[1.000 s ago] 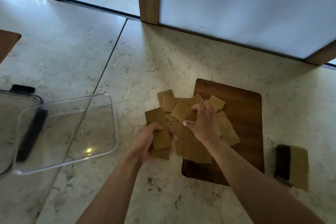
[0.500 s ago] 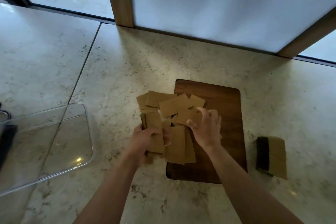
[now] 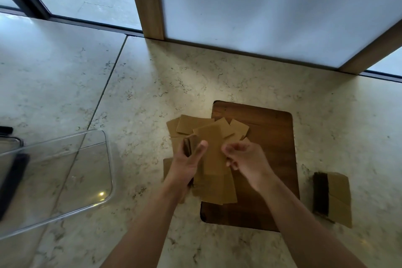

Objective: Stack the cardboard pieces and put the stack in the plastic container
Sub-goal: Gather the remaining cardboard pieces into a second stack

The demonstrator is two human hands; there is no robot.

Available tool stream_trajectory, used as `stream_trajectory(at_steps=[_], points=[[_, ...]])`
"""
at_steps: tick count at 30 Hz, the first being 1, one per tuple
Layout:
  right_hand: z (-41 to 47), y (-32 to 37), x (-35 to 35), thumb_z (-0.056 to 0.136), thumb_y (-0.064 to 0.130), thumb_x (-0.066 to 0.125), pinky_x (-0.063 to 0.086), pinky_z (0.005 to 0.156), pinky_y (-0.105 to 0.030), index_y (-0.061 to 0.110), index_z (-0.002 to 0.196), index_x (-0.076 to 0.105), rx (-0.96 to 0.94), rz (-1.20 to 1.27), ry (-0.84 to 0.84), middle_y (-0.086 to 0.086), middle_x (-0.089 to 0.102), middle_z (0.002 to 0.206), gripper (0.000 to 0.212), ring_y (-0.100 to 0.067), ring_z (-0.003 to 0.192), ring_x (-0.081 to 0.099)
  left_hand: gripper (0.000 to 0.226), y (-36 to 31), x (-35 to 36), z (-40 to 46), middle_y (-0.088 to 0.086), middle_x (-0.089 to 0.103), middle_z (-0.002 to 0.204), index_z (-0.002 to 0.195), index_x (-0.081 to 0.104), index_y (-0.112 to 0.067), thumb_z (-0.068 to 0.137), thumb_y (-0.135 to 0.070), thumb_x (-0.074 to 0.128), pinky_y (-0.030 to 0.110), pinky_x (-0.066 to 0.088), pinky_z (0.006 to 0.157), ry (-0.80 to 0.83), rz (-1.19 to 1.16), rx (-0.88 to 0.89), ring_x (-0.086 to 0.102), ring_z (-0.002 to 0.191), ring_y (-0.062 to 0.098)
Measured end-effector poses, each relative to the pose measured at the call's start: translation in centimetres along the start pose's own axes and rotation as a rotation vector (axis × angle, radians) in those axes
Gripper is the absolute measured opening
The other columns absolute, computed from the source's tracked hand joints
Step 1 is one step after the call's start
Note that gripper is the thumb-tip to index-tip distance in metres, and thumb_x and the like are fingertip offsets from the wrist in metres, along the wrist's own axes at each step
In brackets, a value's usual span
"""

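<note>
Several brown cardboard pieces (image 3: 196, 125) lie scattered across the left edge of a dark wooden board (image 3: 274, 159) and the marble floor. My left hand (image 3: 188, 159) grips a small stack of cardboard pieces (image 3: 190, 144) held on edge above the pile. My right hand (image 3: 245, 156) pinches the edge of a larger cardboard piece (image 3: 214, 150) beside that stack. The clear plastic container (image 3: 104, 180) sits on the floor to the left, apart from both hands.
A second stack of cardboard (image 3: 338, 196) with a dark side lies on the floor right of the board. A black object (image 3: 13, 178) shows through the container at far left. A wooden post (image 3: 148, 0) and frosted panels stand at the back.
My left hand has lifted its stack upright, edge on. My right hand has shifted left and taken a larger piece. The view has moved so the container sits further into frame.
</note>
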State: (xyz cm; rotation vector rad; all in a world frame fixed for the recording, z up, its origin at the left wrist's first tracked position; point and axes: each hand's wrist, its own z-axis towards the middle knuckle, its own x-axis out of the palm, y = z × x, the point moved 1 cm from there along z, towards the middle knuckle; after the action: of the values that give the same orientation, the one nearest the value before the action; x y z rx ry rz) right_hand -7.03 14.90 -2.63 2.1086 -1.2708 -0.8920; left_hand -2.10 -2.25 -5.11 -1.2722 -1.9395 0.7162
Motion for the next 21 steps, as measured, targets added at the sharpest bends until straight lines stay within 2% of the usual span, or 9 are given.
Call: stream_trajectory(at_steps=[2, 5, 7, 9, 11, 13, 15, 17, 21], points=[[0.4, 0.0, 1.9, 0.097, 0.035, 0.063, 0.048, 0.058, -0.019, 0.022, 0.095, 0.077, -0.054, -0.129, 0.092, 0.002, 0.077, 0.076, 0.020, -0.003, 0.057, 0.065, 0.033, 0.3, -0.2, 0.3, -0.004, 0.079, 0.104, 0.128, 0.061, -0.029, 0.097, -0.028, 0.072, 0.044, 0.063, 0.085, -0.035, 0.055, -0.016, 0.075, 0.096, 0.019], [4.1, 0.0, 2.5, 0.099, 0.046, 0.055, 0.052, 0.061, -0.021, 0.015, 0.105, 0.075, -0.161, -0.267, -0.304, 0.002, 0.075, 0.093, 0.037, -0.008, 0.073, 0.069, 0.031, 0.5, -2.1, 0.6, 0.021, 0.080, 0.101, 0.130, 0.060, -0.008, 0.099, -0.007, 0.064, 0.055, 0.064, 0.084, -0.112, -0.102, -0.030, 0.076, 0.088, 0.037], [6.5, 0.1, 3.0, 0.088, 0.067, 0.054, 0.057, 0.082, -0.032, 0.011, 0.122, 0.066, -0.198, -0.501, -0.507, -0.008, 0.067, 0.119, 0.067, -0.018, 0.104, 0.064, 0.035, 0.4, -3.8, 0.7, 0.021, 0.079, 0.098, 0.131, 0.059, -0.018, 0.098, -0.013, 0.068, 0.055, 0.064, 0.074, -0.178, -0.186, -0.007, 0.074, 0.079, 0.038], [7.9, 0.1, 4.2, 0.071, 0.081, 0.062, 0.050, 0.099, -0.042, 0.007, 0.137, 0.052, -0.123, -0.741, -0.489, -0.017, 0.051, 0.134, 0.100, -0.030, 0.124, 0.051, 0.046, 0.6, -5.2, 1.1, 0.021, 0.077, 0.100, 0.135, 0.058, -0.037, 0.092, -0.030, 0.074, 0.057, 0.060, 0.079, -0.209, -0.222, 0.024, 0.072, 0.081, 0.039], [8.7, 0.4, 4.6, 0.066, 0.073, 0.075, 0.046, 0.103, -0.044, 0.009, 0.135, 0.051, -0.125, -0.785, -0.518, -0.016, 0.048, 0.133, 0.097, -0.031, 0.123, 0.047, 0.049, 0.7, -5.8, 1.4, 0.022, 0.073, 0.097, 0.132, 0.060, -0.047, 0.087, -0.039, 0.077, 0.057, 0.056, 0.081, -0.179, -0.288, 0.050, 0.069, 0.081, 0.038], [9.1, 1.2, 3.7, 0.071, 0.050, 0.083, 0.049, 0.096, -0.040, 0.014, 0.120, 0.057, -0.248, -0.639, -0.589, -0.010, 0.053, 0.123, 0.066, -0.023, 0.108, 0.051, 0.053, 0.4, -6.1, 1.9, 0.022, 0.069, 0.093, 0.133, 0.060, -0.043, 0.083, -0.042, 0.079, 0.053, 0.056, 0.077, -0.140, -0.347, 0.059, 0.066, 0.077, 0.036], [8.9, 1.8, 2.1, 0.080, 0.029, 0.080, 0.055, 0.078, -0.030, 0.018, 0.110, 0.054, -0.288, -0.362, -0.517, -0.007, 0.063, 0.112, 0.041, -0.013, 0.089, 0.058, 0.059, -0.1, -5.9, 2.2, 0.020, 0.067, 0.091, 0.134, 0.057, -0.030, 0.081, -0.045, 0.079, 0.048, 0.058, 0.071, -0.134, -0.322, 0.058, 0.065, 0.074, 0.034], [8.1, 2.4, 0.3, 0.085, 0.019, 0.076, 0.060, 0.070, -0.029, 0.020, 0.114, 0.053, -0.193, -0.005, -0.277, -0.006, 0.067, 0.108, 0.037, -0.015, 0.086, 0.068, 0.057, -0.9, -5.3, 2.6, 0.018, 0.068, 0.088, 0.125, 0.058, -0.017, 0.081, -0.048, 0.077, 0.044, 0.059, 0.065, -0.137, -0.210, 0.064, 0.066, 0.071, 0.032], [5.6, 3.4, -1.3, 0.085, 0.019, 0.078, 0.060, 0.073, -0.031, 0.027, 0.118, 0.065, -0.253, -0.006, 0.173, 0.000, 0.074, 0.110, 0.036, -0.019, 0.094, 0.074, 0.061, -2.3, -4.1, 2.7, 0.018, 0.073, 0.089, 0.118, 0.060, -0.002, 0.090, -0.055, 0.069, 0.040, 0.061, 0.062, 0.013, 0.008, 0.001, 0.069, 0.070, 0.034]])
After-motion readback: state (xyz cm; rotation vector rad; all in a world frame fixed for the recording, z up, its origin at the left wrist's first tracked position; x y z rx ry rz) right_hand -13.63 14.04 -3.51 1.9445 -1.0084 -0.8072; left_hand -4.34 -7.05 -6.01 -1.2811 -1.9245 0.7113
